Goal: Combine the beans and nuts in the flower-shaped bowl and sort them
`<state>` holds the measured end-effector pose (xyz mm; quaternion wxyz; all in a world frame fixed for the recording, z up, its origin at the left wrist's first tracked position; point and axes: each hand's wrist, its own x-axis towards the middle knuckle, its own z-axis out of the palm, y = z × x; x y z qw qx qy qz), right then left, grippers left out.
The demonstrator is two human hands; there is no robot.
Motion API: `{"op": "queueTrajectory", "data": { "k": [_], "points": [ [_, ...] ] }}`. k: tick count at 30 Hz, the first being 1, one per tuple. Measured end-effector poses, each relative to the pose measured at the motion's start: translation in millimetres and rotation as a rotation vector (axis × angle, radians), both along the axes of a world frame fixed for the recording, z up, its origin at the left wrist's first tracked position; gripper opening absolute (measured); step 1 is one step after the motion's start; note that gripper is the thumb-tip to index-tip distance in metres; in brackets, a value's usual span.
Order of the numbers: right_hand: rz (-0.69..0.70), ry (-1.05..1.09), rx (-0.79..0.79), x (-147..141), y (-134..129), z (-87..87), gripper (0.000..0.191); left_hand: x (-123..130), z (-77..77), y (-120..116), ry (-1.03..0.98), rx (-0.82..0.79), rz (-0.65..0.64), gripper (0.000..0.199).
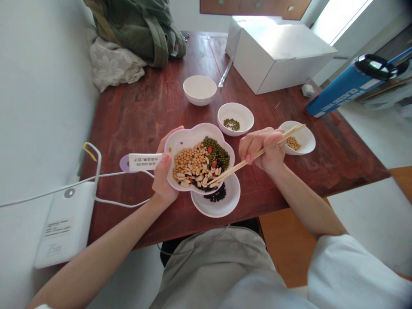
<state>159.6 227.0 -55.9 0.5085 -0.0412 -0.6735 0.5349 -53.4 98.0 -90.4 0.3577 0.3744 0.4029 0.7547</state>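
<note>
Person seen from above, lower half of the frame. Both forearms bare to above the elbow. Left hand (165, 169) and right hand (265, 150): no rings, watch or bracelets visible. Short white sleeve (350, 270) at lower right, loose, with soft folds. Sliver of white cuff at the bottom left edge. Pale grey-beige garment (222, 270) over the lap, bottom centre, creased.
</note>
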Motion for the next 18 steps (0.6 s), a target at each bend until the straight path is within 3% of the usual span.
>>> {"op": "queueTrajectory", "data": {
  "k": [9,18],
  "points": [
    [-0.043,-0.006,-0.187,-8.3,4.2,-9.4,0.075,1.2,-2.6,6.1,-0.023,0.061,-0.004,0.044],
    [0.008,0.035,-0.185,-9.1,5.0,-10.6,0.074,1.9,0.2,4.2,-0.051,0.057,-0.011,0.034]
  ]
}}
